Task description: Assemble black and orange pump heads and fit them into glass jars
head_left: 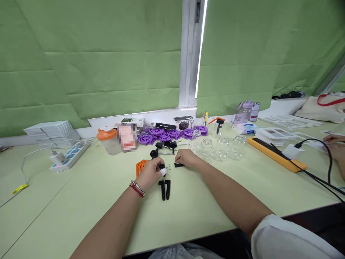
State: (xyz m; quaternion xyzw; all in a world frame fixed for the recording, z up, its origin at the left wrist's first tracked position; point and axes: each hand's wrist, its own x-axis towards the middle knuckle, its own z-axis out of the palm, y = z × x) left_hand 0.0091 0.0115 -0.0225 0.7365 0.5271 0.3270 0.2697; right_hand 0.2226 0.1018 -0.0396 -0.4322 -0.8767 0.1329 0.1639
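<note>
My left hand [152, 172] is closed in a pinch around a small black plastic part [162, 166], most of it hidden by the fingers. White tape or a finger cover [163, 172] wraps one of its fingertips. My right hand [187, 158] has its bent fingers on a short black bar [178, 165] lying on the table. Tiny metal pieces [169, 166], perhaps screws, are scattered between the hands. Two black L-shaped plastic arms [165, 190] lie nearer to me. Orange flat frames [139, 167] stick out behind my left hand. Beyond it sit black round-ended parts with metal rods [153, 154].
Purple wheel-like discs [165, 137] lie at the back by boxes [183, 122]. Clear glass-like jars [206, 146] stand right of centre. An orange-lidded cup [107, 140] and a white power strip [71, 158] are left; a yellow power strip [275, 154] and another person's hands [335, 144] are right.
</note>
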